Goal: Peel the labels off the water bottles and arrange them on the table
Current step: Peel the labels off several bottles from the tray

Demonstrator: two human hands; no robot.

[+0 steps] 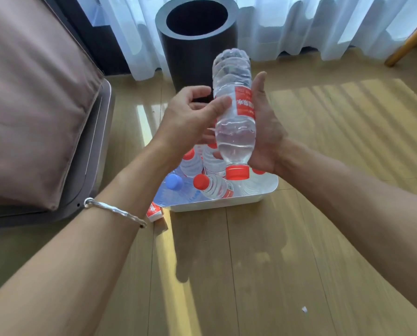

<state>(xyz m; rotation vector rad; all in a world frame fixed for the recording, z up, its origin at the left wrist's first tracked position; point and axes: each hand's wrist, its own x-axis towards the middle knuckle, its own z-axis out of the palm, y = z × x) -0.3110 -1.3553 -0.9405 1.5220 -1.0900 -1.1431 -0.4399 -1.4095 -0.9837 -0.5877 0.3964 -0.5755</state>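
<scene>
Left hand (190, 117), thumb pressed on red label (245, 101); right hand (263, 132) wrapped round clear ribbed bottle (234, 127), upside-down, red cap (237, 172) nearest.

Loads of bare wood floor (275, 263) from 3 to 7 o'clock, but the white bin (263, 197) crammed with bottles (212, 187) blocks the middle, dark cylinder (197, 44) at 12, sofa (38, 112) hogging 9.
</scene>
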